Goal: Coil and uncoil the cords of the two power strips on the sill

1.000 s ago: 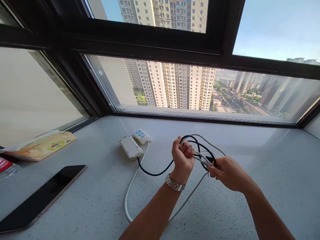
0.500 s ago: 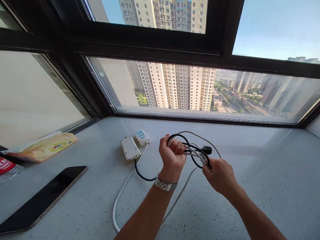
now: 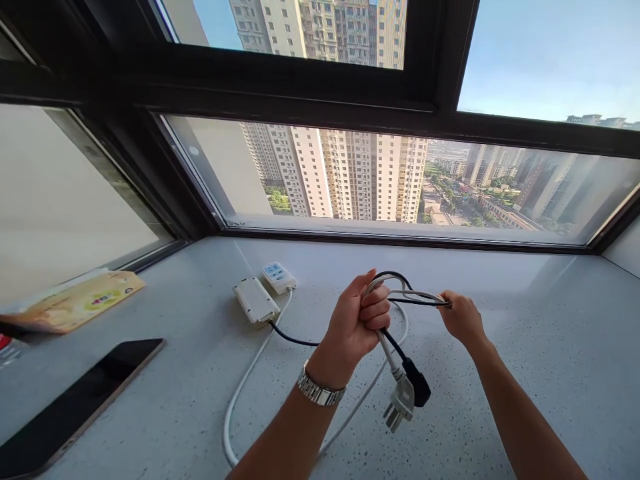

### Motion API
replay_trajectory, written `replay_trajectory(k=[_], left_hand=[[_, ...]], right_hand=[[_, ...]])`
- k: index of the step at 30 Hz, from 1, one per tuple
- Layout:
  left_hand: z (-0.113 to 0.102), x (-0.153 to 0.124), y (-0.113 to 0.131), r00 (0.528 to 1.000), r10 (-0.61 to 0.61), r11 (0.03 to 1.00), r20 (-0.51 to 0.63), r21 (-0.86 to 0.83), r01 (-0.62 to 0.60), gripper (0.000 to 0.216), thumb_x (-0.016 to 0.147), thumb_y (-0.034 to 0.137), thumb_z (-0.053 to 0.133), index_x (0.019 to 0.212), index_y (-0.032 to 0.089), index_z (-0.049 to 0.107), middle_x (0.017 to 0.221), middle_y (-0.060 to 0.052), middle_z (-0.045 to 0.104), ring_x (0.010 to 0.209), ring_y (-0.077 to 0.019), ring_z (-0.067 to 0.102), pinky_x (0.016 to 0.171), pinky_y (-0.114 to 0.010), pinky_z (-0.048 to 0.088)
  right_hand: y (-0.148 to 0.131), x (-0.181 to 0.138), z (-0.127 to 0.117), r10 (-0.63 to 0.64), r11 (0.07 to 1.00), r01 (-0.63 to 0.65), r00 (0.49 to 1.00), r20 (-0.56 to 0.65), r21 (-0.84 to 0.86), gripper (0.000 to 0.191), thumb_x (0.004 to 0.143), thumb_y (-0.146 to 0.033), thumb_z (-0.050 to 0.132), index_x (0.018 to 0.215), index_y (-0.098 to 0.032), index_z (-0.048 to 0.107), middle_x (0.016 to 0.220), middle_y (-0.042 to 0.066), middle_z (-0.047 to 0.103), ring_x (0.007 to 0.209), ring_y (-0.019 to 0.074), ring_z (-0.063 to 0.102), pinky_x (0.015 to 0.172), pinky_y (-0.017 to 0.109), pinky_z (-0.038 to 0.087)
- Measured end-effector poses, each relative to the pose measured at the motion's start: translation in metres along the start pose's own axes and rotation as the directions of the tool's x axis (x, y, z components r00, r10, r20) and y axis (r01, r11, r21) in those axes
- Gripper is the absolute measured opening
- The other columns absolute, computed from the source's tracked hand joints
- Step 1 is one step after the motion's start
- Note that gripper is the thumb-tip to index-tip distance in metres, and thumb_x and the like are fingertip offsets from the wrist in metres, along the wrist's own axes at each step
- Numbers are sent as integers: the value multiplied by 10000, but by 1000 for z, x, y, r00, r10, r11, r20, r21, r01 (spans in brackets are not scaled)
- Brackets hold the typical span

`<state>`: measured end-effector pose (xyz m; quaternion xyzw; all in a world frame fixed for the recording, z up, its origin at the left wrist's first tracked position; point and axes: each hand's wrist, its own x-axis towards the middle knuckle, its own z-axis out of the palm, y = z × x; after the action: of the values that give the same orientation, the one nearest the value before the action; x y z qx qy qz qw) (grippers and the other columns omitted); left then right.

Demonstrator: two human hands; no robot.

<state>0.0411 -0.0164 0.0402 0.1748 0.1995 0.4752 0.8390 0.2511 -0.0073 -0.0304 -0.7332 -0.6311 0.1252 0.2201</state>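
Observation:
My left hand (image 3: 357, 323), with a metal watch on the wrist, is closed around a bundle of one black and one white cable (image 3: 400, 293). A white plug (image 3: 400, 403) and a black plug (image 3: 417, 387) hang down below that fist. My right hand (image 3: 463, 317) pinches the far end of the cable loop, pulling it flat to the right. The cables run back to a white adapter box (image 3: 256, 300) and a small white socket block with blue marks (image 3: 277, 277) on the speckled sill (image 3: 525, 347).
A dark phone (image 3: 75, 400) lies face up at the left. A yellow packet (image 3: 75, 300) rests by the left window. The white cable (image 3: 240, 393) curves over the sill toward me. Window glass closes the back and left.
The two plugs have dropped free and now hang below my left fist. My right hand moved up and right, stretching the loop out flat. The view shifted slightly.

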Motion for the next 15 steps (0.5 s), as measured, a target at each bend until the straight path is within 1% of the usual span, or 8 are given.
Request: replay_trajectory(k=[3, 5, 6, 8, 10, 12, 13, 15], left_hand=[[-2, 2, 1, 1000, 20, 989, 12, 145, -21, 382, 818, 234, 625, 589, 184, 325, 506, 107, 263, 336, 0, 181, 314, -106, 158], [-4, 2, 3, 996, 82, 940, 27, 329, -86, 331, 745, 237, 695, 610, 183, 398, 503, 110, 287, 351, -6, 172, 324, -113, 146], [-5, 1, 3, 990, 133, 883, 42, 449, -138, 305, 712, 249, 725, 620, 183, 442, 493, 110, 296, 358, -13, 173, 330, -121, 138], [-5, -4, 4, 953, 286, 673, 99, 687, -274, 265, 670, 277, 761, 617, 178, 521, 467, 99, 317, 374, -29, 196, 348, -143, 127], [-3, -12, 4, 864, 463, 391, 197, 830, -398, 266, 663, 286, 766, 554, 173, 552, 439, 78, 340, 395, -46, 233, 375, -169, 133], [-2, -18, 5, 748, 593, 160, 296, 868, -471, 296, 666, 276, 762, 486, 173, 551, 408, 61, 351, 411, -62, 254, 407, -199, 137], [-1, -21, 5, 695, 637, 82, 333, 867, -491, 314, 662, 270, 762, 458, 176, 544, 393, 57, 348, 412, -67, 253, 422, -215, 133], [-1, -24, 6, 607, 694, -20, 387, 854, -520, 358, 640, 251, 768, 404, 180, 507, 371, 51, 339, 411, -73, 245, 449, -243, 121]], right_hand=[[14, 7, -1, -41, 998, 43, 999, -35, 50, 251, 891, -245, 437, 973, -242, 674, 816, 55, 695, 667, 174, 571, 542, 256, 341], [22, 10, -2, -138, 982, 145, 988, -68, 124, 289, 863, -196, 441, 1028, -242, 674, 950, 60, 704, 789, 192, 613, 612, 273, 405], [24, 11, -3, -203, 964, 214, 976, -83, 158, 301, 859, -183, 436, 1032, -234, 677, 1002, 65, 697, 843, 200, 618, 652, 285, 430], [27, 12, -4, -327, 920, 343, 938, -114, 187, 296, 866, -179, 427, 1006, -215, 686, 1053, 79, 683, 924, 215, 610, 728, 314, 455], [24, 10, -7, -420, 886, 431, 902, -99, 173, 287, 874, -179, 438, 1015, -209, 685, 1072, 88, 676, 971, 225, 601, 773, 335, 462], [17, 4, -11, -469, 872, 467, 883, -27, 143, 284, 864, -169, 475, 1060, -220, 675, 1099, 85, 670, 1001, 230, 595, 809, 352, 461], [13, -1, -14, -480, 871, 472, 877, 36, 135, 288, 857, -178, 507, 1092, -230, 665, 1115, 81, 666, 1009, 233, 594, 823, 360, 459], [3, -12, -22, -482, 876, 463, 856, 186, 135, 346, 827, -242, 607, 1172, -248, 634, 1163, 79, 653, 1046, 251, 585, 858, 381, 451]])
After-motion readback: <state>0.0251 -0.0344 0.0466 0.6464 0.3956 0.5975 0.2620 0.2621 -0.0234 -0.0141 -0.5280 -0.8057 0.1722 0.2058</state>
